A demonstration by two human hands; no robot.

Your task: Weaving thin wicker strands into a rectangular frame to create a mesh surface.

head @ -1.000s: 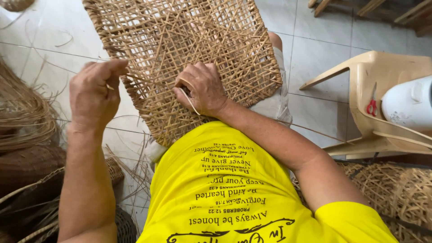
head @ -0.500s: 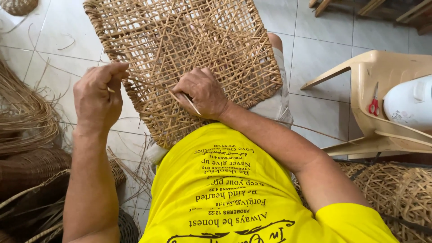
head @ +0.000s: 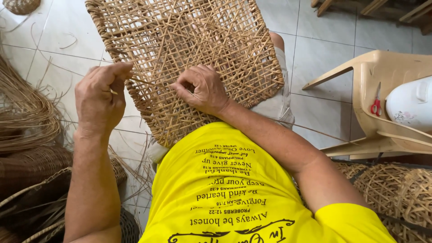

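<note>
L fingers [head: 118, 74] are pinching shut on a thin rattan strand [head: 144, 82] at the panel's L edge, thumb & forefinger pressed together; the strand is running taut from the pinch toward the R hand. R fingers [head: 191, 83] are curling down onto the woven rattan panel [head: 189, 49], tips pressing into the weave; can't tell whether they're gripping the strand end, since the knuckles are covering it.

Vs the earlier frames: L hand [head: 100, 96] is sitting a bit further L & lower, drawing the strand out longer; R hand [head: 202, 90] is staying at abt the same spot on the weave. Panel hasn't shifted, is still lying tilted across the lap.

Panel is resting on the knees over the tiled floor [head: 324, 54], near edge touching the yellow shirt [head: 234, 193].

Outward: coils of loose rattan [head: 22, 112] & dark woven baskets [head: 31, 171] at L, more open-weave baskets [head: 396, 189] at lower R, plastic chair [head: 387, 72] at R w/ red-handled scissors [head: 376, 101] & a white container [head: 411, 103] on the seat.

Hidden/cut off: panel's far end is running out of frame at top; strand's R end is lost under the R hand; white container is cut by the R edge; legs are mostly covered by the panel.
</note>
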